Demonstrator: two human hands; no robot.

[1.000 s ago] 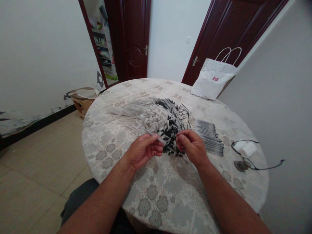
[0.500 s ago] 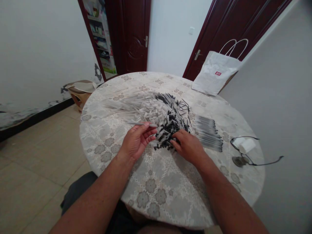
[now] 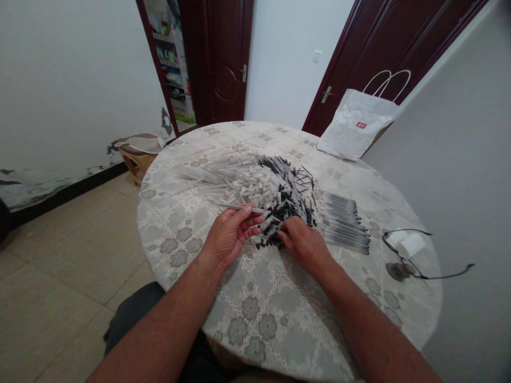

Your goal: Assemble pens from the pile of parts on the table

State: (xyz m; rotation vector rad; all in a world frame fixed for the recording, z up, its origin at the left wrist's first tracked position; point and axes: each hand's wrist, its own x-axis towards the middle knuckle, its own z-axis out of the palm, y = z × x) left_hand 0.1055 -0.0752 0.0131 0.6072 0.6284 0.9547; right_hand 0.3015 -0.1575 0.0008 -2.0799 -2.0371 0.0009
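– White walls (image 3: pixel 291 64), dark-red doors (image 3: pixel 215 53), round floral-covered worktop (image 3: pixel 307 324). Part?
– Slim translucent tube (image 3: pixel 229 206), frame centre, pinched in left fingers (image 3: pixel 254 219). Right fingers (image 3: pixel 285 234) at black pieces (image 3: pixel 286 196), centre; can't tell grip.

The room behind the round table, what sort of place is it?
Probably a room in someone's home. The flowery tablecloth, the dark red wooden door and the packed shelves through the doorway all look homely.
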